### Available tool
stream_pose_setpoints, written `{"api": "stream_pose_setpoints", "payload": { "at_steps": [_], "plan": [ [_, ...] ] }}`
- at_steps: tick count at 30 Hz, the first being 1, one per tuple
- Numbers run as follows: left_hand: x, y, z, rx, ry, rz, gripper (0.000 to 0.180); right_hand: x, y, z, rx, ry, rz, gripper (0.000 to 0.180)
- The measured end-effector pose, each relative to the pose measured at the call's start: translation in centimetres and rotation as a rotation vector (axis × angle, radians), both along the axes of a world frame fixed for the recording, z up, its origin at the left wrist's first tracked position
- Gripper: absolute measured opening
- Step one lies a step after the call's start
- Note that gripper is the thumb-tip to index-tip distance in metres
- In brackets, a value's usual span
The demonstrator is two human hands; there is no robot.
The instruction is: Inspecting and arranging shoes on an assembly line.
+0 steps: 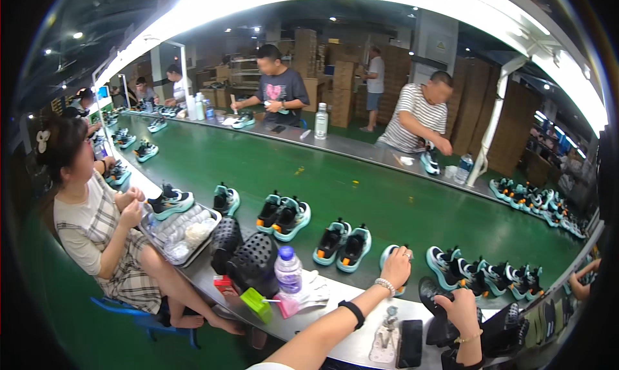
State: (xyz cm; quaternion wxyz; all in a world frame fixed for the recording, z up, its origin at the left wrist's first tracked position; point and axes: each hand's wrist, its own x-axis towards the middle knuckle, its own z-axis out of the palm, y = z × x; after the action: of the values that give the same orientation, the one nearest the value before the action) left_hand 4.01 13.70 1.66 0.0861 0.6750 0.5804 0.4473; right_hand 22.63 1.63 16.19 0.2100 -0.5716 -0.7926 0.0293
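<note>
At wide belt edge, left hand grasps shoe

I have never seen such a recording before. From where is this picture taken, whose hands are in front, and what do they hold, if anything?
There is no machine: a person works with bare hands. The one picture comes from a wide fisheye camera on that person's head, so straight edges bend. The left hand covers a sneaker; the right hand touches a dark, shoe-shaped object. Whether either is firmly gripped, I cannot tell. On the metal bench nearby are a phone and a purple-capped bottle. More sneakers stand along the green surface, and co-workers sit or stand around it.
</note>
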Motion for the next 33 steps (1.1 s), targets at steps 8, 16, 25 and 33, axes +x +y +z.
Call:
{"api": "stream_pose_setpoints", "payload": {
  "at_steps": [8,16,25,33],
  "plan": [
    [-3.5,4.1,-4.8,-0.206,-0.257,-0.034,0.048,-4.2,11.0,-4.1,-0.679,0.174,-0.053,0.046],
    [-5.4,2.8,-4.1,-0.427,-0.264,-0.156,0.057,-9.7,14.4,-12.0,-0.290,-0.051,-0.214,0.045],
    [-5.5,2.7,-5.1,-0.383,-0.301,-0.118,0.058,-13.9,14.5,-17.1,0.023,-0.183,-0.280,0.025],
    [-5.3,3.0,-5.8,-0.417,-0.367,-0.038,0.058,-13.5,15.3,-15.0,-0.122,-0.309,-0.144,0.026]
  ]
}}
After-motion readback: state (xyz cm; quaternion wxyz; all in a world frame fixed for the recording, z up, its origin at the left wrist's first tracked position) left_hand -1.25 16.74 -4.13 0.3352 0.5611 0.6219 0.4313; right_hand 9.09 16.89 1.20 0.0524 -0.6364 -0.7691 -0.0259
